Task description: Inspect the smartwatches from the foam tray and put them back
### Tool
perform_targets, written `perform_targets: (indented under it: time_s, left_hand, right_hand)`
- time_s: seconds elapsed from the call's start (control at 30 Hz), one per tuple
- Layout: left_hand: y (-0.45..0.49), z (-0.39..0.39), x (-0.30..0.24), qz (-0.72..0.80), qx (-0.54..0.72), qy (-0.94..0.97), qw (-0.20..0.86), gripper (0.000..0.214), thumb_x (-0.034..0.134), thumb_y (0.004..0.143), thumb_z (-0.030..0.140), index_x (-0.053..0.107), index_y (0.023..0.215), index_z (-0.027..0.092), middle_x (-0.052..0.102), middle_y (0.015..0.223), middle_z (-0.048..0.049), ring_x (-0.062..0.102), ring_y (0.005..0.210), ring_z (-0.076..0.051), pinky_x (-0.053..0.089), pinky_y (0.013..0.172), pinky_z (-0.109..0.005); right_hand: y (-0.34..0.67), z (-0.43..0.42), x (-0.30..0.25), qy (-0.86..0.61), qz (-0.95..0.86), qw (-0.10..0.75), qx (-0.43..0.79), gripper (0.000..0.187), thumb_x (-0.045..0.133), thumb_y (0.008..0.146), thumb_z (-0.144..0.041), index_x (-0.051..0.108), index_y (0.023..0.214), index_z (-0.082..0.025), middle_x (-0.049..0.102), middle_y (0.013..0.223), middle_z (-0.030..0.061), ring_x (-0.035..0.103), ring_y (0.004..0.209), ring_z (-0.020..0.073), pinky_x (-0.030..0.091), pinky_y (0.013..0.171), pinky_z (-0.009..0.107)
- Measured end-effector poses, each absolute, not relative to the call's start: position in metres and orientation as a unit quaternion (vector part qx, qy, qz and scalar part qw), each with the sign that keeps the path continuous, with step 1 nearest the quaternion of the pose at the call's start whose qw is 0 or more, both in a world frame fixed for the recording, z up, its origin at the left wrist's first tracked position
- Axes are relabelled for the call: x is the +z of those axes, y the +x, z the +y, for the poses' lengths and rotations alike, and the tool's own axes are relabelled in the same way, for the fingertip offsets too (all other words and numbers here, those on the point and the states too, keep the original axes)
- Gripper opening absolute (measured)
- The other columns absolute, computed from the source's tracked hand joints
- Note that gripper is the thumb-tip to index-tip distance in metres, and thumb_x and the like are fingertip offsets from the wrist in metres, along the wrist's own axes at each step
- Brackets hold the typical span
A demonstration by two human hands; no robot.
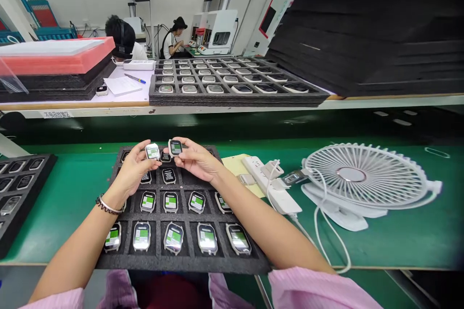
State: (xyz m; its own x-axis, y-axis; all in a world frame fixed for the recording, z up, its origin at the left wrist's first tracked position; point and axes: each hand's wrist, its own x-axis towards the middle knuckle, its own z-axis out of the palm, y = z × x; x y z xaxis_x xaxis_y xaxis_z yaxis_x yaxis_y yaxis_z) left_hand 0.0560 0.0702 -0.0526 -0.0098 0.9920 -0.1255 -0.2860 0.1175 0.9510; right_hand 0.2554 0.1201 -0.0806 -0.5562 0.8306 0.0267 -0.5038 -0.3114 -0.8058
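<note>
My left hand (136, 166) is closed on a smartwatch body (152, 151) with a lit white and green screen. Beside it, my right hand (195, 157) pinches a second smartwatch body (176, 147), whose screen is darker with some green. Both are strapless and held just above the far rows of a black foam tray (152, 263). In the tray's pockets lie several more watch bodies; the near rows show green and white screens, such as one watch (174, 238), while a farther watch (168, 175) shows white text on black. My right forearm hides part of the tray's right side.
Right of the tray are a white power strip (275, 188) with a charger and cables, and a white fan (366, 174). Another watch tray (29, 212) lies at left. The shelf above bears a full watch tray (239, 99) and stacked black foam (369, 43). Two people sit beyond.
</note>
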Motion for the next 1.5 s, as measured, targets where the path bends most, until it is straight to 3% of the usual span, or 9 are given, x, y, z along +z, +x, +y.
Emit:
perform_targets:
  time_s: [0.2, 0.3, 0.43, 0.57, 0.73, 0.9, 1.13, 1.5]
  left_hand:
    - [0.059, 0.072, -0.065, 0.467, 0.508, 0.395, 0.607, 0.059, 0.074, 0.069, 0.011, 0.055, 0.125, 0.015, 0.072, 0.094, -0.0029, 0.072, 0.067, -0.012, 0.056, 0.062, -0.02]
    - [0.06, 0.071, -0.069, 0.467, 0.491, 0.433, 0.595, 0.05, 0.076, 0.067, 0.015, 0.059, 0.114, 0.015, 0.071, 0.082, 0.0002, 0.069, 0.06, -0.011, 0.053, 0.056, -0.018]
    - [0.062, 0.069, -0.068, 0.479, 0.475, 0.44, 0.592, 0.036, 0.075, 0.073, 0.029, 0.061, 0.104, 0.016, 0.065, 0.066, 0.0044, 0.068, 0.052, -0.013, 0.055, 0.053, -0.02]
    - [0.064, 0.067, -0.064, 0.486, 0.472, 0.426, 0.6, 0.036, 0.072, 0.075, 0.038, 0.06, 0.102, 0.017, 0.067, 0.07, 0.0028, 0.072, 0.056, -0.018, 0.061, 0.06, -0.028]
    - [0.067, 0.067, -0.063, 0.48, 0.473, 0.422, 0.607, 0.036, 0.069, 0.074, 0.034, 0.061, 0.105, 0.017, 0.071, 0.076, -0.0003, 0.074, 0.059, -0.019, 0.063, 0.064, -0.031]
    - [0.066, 0.065, -0.064, 0.463, 0.479, 0.435, 0.606, 0.034, 0.07, 0.074, 0.031, 0.062, 0.105, 0.017, 0.06, 0.059, 0.0071, 0.072, 0.057, -0.018, 0.064, 0.065, -0.031]
    - [0.064, 0.064, -0.066, 0.455, 0.477, 0.443, 0.608, 0.034, 0.073, 0.073, 0.026, 0.061, 0.105, 0.018, 0.073, 0.09, -0.0022, 0.074, 0.061, -0.018, 0.065, 0.066, -0.031]
    - [0.063, 0.064, -0.065, 0.456, 0.485, 0.441, 0.602, 0.036, 0.072, 0.073, 0.026, 0.06, 0.106, 0.017, 0.072, 0.083, -0.0006, 0.074, 0.06, -0.018, 0.064, 0.064, -0.03]
  right_hand:
    - [0.253, 0.111, -0.092, -0.273, -0.442, 0.434, 0.736, 0.056, 0.08, 0.067, -0.011, 0.054, 0.116, -0.021, 0.074, 0.098, 0.0038, 0.065, 0.061, 0.0109, 0.049, 0.055, 0.021]
    - [0.251, 0.109, -0.092, -0.286, -0.464, 0.439, 0.714, 0.05, 0.08, 0.068, -0.013, 0.057, 0.112, -0.02, 0.074, 0.094, 0.0022, 0.063, 0.056, 0.0092, 0.047, 0.052, 0.019]
    - [0.25, 0.108, -0.093, -0.299, -0.458, 0.439, 0.713, 0.035, 0.079, 0.076, -0.029, 0.058, 0.103, -0.02, 0.073, 0.084, 0.0018, 0.059, 0.051, 0.0092, 0.046, 0.049, 0.02]
    - [0.251, 0.108, -0.094, -0.301, -0.439, 0.441, 0.723, 0.036, 0.077, 0.079, -0.043, 0.059, 0.101, -0.02, 0.073, 0.081, 0.0024, 0.058, 0.049, 0.0107, 0.046, 0.048, 0.022]
    - [0.253, 0.107, -0.094, -0.303, -0.456, 0.444, 0.71, 0.04, 0.082, 0.075, -0.038, 0.058, 0.102, -0.021, 0.071, 0.082, 0.0003, 0.059, 0.051, 0.01, 0.045, 0.049, 0.021]
    - [0.253, 0.106, -0.096, -0.302, -0.472, 0.45, 0.695, 0.039, 0.083, 0.073, -0.034, 0.059, 0.101, -0.021, 0.07, 0.081, -0.0015, 0.059, 0.052, 0.0098, 0.045, 0.049, 0.021]
    - [0.251, 0.104, -0.094, -0.296, -0.482, 0.454, 0.688, 0.035, 0.079, 0.073, -0.027, 0.059, 0.101, -0.021, 0.069, 0.08, -0.0024, 0.059, 0.052, 0.01, 0.046, 0.051, 0.023]
    - [0.253, 0.101, -0.092, -0.275, -0.501, 0.445, 0.689, 0.042, 0.076, 0.076, -0.022, 0.057, 0.113, -0.023, 0.07, 0.091, 0.0002, 0.065, 0.061, 0.0128, 0.05, 0.056, 0.024]
